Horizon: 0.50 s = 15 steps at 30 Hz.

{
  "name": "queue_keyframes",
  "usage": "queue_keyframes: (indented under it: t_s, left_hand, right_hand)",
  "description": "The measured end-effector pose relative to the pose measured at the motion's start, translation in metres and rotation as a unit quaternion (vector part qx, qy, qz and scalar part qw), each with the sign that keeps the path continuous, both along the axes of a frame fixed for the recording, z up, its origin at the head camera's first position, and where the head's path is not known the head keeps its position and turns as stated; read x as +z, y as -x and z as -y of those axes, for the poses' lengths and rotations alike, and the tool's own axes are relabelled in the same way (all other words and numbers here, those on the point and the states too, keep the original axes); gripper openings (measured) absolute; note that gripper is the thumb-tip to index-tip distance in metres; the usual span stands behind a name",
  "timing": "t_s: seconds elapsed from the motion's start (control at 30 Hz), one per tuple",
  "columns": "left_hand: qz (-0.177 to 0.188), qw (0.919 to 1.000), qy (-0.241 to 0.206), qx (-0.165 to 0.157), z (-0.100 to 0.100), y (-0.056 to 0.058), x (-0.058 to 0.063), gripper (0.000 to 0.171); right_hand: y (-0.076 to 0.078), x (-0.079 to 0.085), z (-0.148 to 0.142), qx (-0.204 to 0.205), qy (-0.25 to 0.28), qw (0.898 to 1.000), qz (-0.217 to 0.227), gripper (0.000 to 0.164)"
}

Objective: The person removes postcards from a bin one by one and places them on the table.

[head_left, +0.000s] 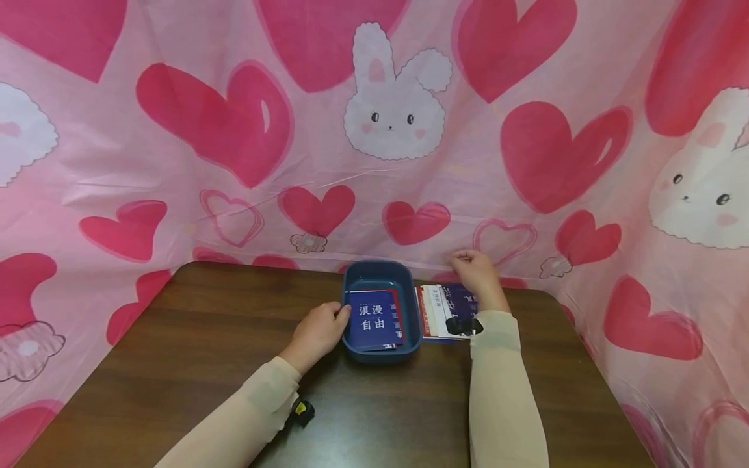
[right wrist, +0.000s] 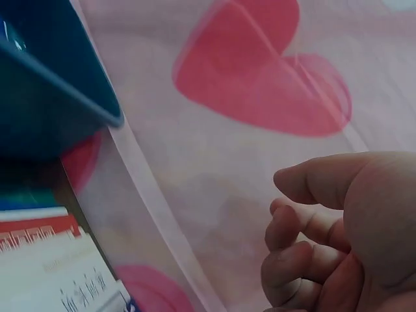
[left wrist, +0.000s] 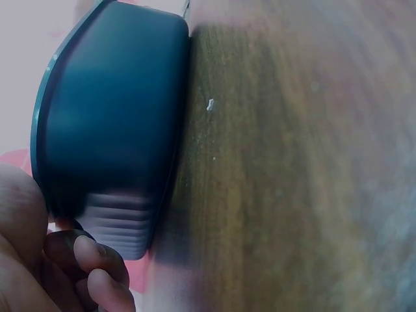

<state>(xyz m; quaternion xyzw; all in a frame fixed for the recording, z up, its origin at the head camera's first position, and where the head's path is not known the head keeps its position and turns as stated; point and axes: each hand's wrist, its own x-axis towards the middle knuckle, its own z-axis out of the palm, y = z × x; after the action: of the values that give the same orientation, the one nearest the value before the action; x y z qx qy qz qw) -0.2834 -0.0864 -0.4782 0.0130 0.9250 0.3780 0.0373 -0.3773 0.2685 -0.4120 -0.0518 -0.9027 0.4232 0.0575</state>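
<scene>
A dark blue plastic bin (head_left: 379,275) stands on the table with several printed cards inside. On top lies a blue card (head_left: 368,331) with white characters. My left hand (head_left: 318,330) holds the bin's left side, thumb at the rim; the left wrist view shows its curled fingers (left wrist: 107,279) by the ribbed end of the bin's wall (left wrist: 117,110). Just right of the bin lies a spread of red, white and blue cards (head_left: 434,309). Over the far edge of that spread is my right hand (head_left: 476,276), fingers loosely bent with nothing between them, as the right wrist view also shows.
The brown wooden table (head_left: 234,338) reaches out on both sides of the bin. Close behind its back edge hangs a pink cloth (head_left: 328,143) with hearts and rabbits. Black wrist cameras sit at both cuffs; the right one (head_left: 464,326) overlaps the cards in the head view.
</scene>
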Motion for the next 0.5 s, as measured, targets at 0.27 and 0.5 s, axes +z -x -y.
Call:
queue_keyframes:
  t_s: [0.27,0.5]
  left_hand:
    - [-0.004,1.0000,-0.005,0.000,0.001,-0.001,0.000,0.038]
    - [-0.008,1.0000,-0.003,-0.003,0.001,0.000,-0.002,0.039]
  right_hand:
    - [0.000,0.008,0.037,0.033,0.024,0.998,-0.054,0.031]
    - [0.000,0.007,0.069,0.071,0.009,0.994,-0.078,0.025]
